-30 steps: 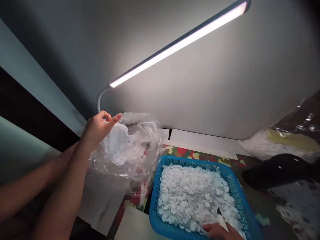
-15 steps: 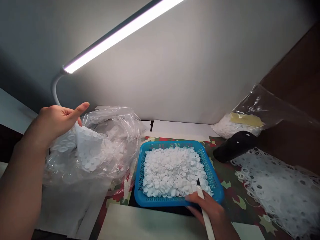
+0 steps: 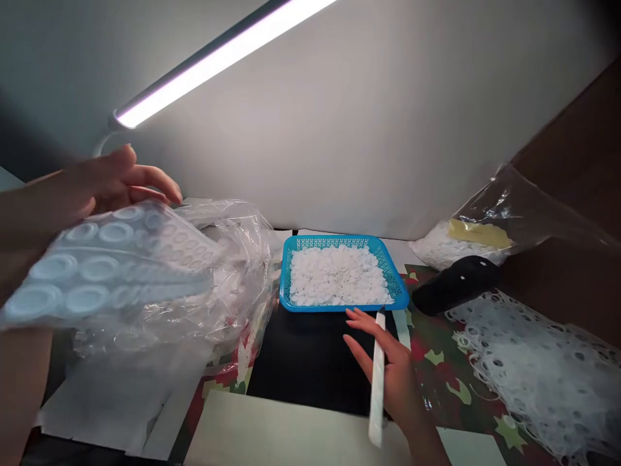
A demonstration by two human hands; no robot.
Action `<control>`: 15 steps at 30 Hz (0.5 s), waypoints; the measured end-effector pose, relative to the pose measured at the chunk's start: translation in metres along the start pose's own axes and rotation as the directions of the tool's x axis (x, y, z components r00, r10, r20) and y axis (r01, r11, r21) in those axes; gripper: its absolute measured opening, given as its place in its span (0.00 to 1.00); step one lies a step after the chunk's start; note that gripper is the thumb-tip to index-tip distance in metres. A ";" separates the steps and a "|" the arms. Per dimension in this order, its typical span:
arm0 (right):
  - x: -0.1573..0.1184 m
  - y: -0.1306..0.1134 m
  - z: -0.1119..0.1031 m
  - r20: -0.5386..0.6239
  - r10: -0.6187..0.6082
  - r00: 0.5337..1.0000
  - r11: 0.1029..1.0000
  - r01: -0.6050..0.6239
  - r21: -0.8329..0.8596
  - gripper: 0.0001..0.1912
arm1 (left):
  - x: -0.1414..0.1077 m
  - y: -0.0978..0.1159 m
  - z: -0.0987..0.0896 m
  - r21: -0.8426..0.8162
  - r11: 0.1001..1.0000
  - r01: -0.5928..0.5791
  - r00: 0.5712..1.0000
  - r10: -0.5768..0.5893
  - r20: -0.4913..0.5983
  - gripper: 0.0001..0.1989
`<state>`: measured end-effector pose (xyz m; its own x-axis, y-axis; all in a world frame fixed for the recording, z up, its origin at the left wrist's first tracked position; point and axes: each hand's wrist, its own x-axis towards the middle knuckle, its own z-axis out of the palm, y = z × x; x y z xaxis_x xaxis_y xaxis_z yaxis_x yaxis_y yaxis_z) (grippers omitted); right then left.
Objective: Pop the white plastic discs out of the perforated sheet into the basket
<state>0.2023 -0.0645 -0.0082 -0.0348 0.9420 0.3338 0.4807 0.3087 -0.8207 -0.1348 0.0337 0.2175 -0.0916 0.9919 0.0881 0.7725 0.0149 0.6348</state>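
Observation:
My left hand (image 3: 130, 181) is at the upper left, its fingers round the top of a translucent sheet (image 3: 97, 265) with rows of round shapes, which hangs below it. My right hand (image 3: 388, 362) is just in front of a blue basket (image 3: 344, 309). A white-handled tool (image 3: 377, 382) with a dark tip lies across that hand, held against it, while thumb and forefinger are apart. Small white discs (image 3: 339, 275) fill the basket. Behind the hanging sheet sits a clear plastic bag (image 3: 242, 239) with white pieces inside.
A black mat (image 3: 301, 362) lies before the basket, with a pale board (image 3: 291, 430) at the front edge. To the right are a black object (image 3: 456, 285), a pile of punched sheets (image 3: 548, 369) and a bag of white pieces (image 3: 436, 246). A lamp (image 3: 218, 65) hangs overhead.
The blue basket has moved back, uncovering the black mat. My left hand has risen and moved slightly, bringing the sheet left and nearer. My right hand is now apart from the basket's rim.

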 end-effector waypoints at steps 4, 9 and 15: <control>-0.005 -0.021 -0.002 0.180 0.162 0.970 0.917 -0.216 0.337 0.16 | -0.018 0.017 0.026 -0.291 0.957 0.010 0.919 0.106 0.379 0.20; -0.007 -0.017 0.016 0.243 0.119 0.963 0.812 -0.235 0.534 0.28 | -0.046 0.040 0.062 -0.380 0.923 0.067 0.659 0.245 0.711 0.10; -0.023 -0.005 0.028 0.388 0.224 0.894 0.730 -0.418 0.541 0.39 | -0.065 0.035 0.092 -0.568 0.815 0.111 0.612 0.394 0.686 0.15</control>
<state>0.1763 -0.0842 -0.0247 -0.2630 0.9626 -0.0652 -0.1082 -0.0966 -0.9894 -0.0436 -0.0182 0.1635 0.6792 0.6996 -0.2221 0.2625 0.0510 0.9636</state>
